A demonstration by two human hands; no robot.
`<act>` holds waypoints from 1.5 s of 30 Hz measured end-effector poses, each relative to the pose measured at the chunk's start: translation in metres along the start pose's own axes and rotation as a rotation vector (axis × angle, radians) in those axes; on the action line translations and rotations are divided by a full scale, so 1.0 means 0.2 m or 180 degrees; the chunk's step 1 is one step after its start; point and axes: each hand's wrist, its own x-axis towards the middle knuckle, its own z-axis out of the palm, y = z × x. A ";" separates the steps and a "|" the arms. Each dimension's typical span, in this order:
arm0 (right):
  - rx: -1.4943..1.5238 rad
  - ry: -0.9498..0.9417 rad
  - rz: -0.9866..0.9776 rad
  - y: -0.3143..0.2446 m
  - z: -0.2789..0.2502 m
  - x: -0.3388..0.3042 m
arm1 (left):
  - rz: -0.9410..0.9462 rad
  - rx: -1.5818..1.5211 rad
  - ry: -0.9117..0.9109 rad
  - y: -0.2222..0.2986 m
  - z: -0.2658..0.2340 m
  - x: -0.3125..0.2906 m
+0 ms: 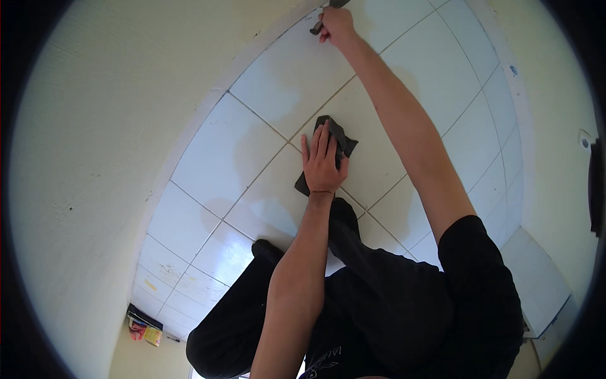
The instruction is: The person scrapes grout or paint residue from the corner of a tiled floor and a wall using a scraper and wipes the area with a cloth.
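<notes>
Dark cloth (338, 134) under your left hand (323, 172)

Head view: cloth on floor tiles (202, 148), wall (95, 158) at left, your leg (385, 278) just below. Cloth's long axis runs upward, slightly right. Your left palm lies flat, fingers slightly apart; right hand (338, 24) clamped round a dark object (315, 28).

to my left, a cream wall (82, 170), scuffed, one small dark pit (71, 208) in it. lower left i note a black item (134, 312) with a yellow packet (153, 336) and something red (136, 330) beside it. to my right, a second cream wall (543, 107), a pale fitting (584, 139), a dark object (595, 187) near it, kind unclear. lower right, a pale panel (536, 278).
</notes>
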 end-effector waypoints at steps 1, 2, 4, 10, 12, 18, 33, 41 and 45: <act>-0.0034 0.0059 -0.0016 0.04 -0.09 0.09 | 0.0019 -0.0104 -0.0033 0.04 0.02 0.01; -0.0638 -0.0137 -0.0312 0.11 -0.23 0.20 | 0.0064 -0.0249 -0.0066 0.10 0.06 0.03; -0.1316 -0.0599 -0.0736 0.13 -0.05 0.06 | -0.0005 -0.0063 -0.0055 0.00 0.01 0.00; -0.0449 -0.0486 -0.0058 0.02 0.06 -0.12 | -0.0023 -0.0036 -0.0082 0.01 0.00 0.01; -0.0237 -0.0377 0.0200 0.05 0.11 -0.17 | 0.0001 -0.0015 -0.0068 0.01 0.00 0.00; 0.0754 -0.0481 0.0786 -0.02 0.08 -0.13 | -0.0001 -0.0073 -0.0062 0.02 0.00 0.01; 0.0412 -0.0597 0.0718 -0.09 0.05 -0.12 | -0.0046 0.0062 0.0005 -0.06 -0.07 0.00; 0.1714 -0.1343 0.1511 -0.08 -0.11 0.17 | -0.0107 0.0098 -0.0071 -0.06 -0.04 -0.01; 0.0484 -0.0752 0.0612 -0.09 -0.24 -0.11 | -0.0050 -0.0081 -0.0119 0.00 -0.03 0.02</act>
